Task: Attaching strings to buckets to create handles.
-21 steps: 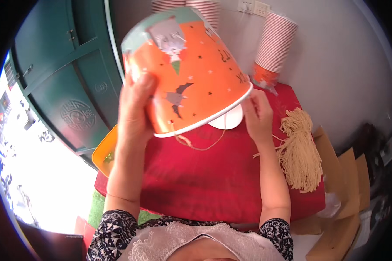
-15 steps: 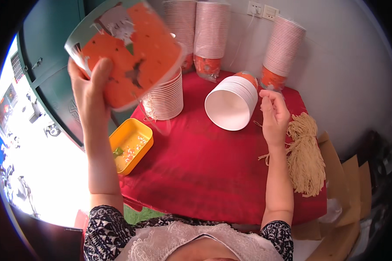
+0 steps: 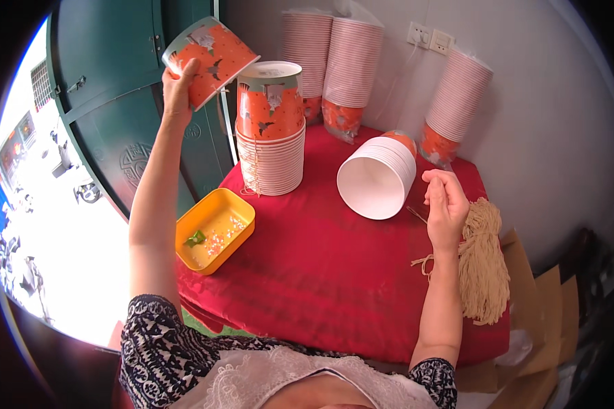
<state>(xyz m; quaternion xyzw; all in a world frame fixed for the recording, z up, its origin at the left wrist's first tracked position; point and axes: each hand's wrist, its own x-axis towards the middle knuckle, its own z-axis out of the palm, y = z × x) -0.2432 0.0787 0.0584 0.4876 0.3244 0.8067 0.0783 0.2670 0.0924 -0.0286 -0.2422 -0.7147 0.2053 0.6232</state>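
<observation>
Upper left, over the table's far corner: orange bucket (image 3: 215, 58) in my left hand (image 3: 177, 95), thumb on its printed side, tilted, white rim facing down and right. My right hand (image 3: 447, 204) is curled narrow, thumb against fingers, nothing seen in it, near the tan yarn bundle (image 3: 484, 266).

Step in hand, as I judge it: bringing the bucket to the upside-down stack (image 3: 269, 129). Rim is just beside the stack's top; contact I can't tell. Next move would call for lifting it over, levelling rim-down, and lowering it straight, strings free.

Edges: stack near the cloth's left border, green door (image 3: 109, 116) beyond; yellow tray (image 3: 215, 262) at that border too. Wrapped stacks (image 3: 351, 61) crowd behind. Most room: red cloth (image 3: 320, 273) between tray and the nested buckets (image 3: 375, 177) lying sideways.
</observation>
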